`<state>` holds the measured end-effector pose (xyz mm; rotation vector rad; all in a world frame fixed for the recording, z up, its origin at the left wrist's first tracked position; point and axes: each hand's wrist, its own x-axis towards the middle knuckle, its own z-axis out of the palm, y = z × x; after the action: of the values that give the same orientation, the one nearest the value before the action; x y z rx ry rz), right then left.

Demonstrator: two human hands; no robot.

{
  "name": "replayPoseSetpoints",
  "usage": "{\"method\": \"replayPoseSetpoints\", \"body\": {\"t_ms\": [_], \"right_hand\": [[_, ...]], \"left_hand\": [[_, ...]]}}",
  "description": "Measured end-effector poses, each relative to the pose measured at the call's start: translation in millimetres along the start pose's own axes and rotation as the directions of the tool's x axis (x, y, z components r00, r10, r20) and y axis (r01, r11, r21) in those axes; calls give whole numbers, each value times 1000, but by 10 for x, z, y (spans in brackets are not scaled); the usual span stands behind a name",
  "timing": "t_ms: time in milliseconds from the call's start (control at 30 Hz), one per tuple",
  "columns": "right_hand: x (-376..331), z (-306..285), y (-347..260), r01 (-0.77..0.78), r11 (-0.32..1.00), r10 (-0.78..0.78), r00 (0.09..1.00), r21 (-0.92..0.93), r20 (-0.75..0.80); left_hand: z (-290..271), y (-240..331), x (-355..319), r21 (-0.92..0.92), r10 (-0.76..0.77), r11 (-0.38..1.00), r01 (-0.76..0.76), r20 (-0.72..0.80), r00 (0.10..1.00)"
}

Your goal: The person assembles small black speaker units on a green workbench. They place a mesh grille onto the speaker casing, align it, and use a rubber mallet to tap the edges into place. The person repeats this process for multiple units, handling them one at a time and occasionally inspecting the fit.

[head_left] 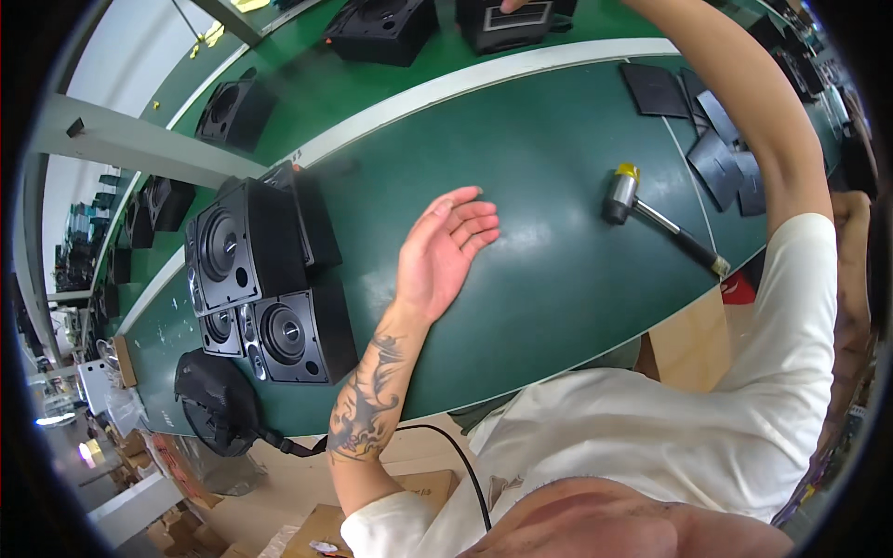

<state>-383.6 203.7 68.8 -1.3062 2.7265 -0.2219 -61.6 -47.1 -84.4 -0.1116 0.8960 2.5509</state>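
My left hand (448, 244) hovers over the middle of the green table (558, 279), fingers apart and palm showing, holding nothing. It is a short way right of a stack of black speaker boxes (244, 246). My right arm stretches far up to the top edge, where only the fingertips of my right hand (517, 5) show. They are at a black speaker box (507, 25) on the far green belt. Whether they grip the box is hidden.
A mallet (651, 219) with a yellow-capped head lies right of centre. Several black flat panels (721, 149) are spread at the right. Two smaller speakers (293, 335) stand below the stack, beside a black corded tool (216, 402). More speakers (381, 28) sit on the far belt.
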Motion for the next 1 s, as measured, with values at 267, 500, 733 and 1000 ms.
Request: {"method": "replayPoseSetpoints", "body": {"t_ms": [267,500,733,1000], "right_hand": [[993,154,-1088,-180,984,180,983,1,-35],[1517,907,-117,-332,938,343,932,104,-117],[-52,100,-1518,126,990,-108,965,60,-238],[-1894,491,-2358,588,720,-639,769,368,22]], "left_hand": [[14,35,-70,-4,-50,999,50,-51,997],[92,26,54,44,-105,994,104,12,994],[-164,26,-11,-87,-26,996,27,12,1000],[6,234,-125,143,166,978,-153,-81,983]]}}
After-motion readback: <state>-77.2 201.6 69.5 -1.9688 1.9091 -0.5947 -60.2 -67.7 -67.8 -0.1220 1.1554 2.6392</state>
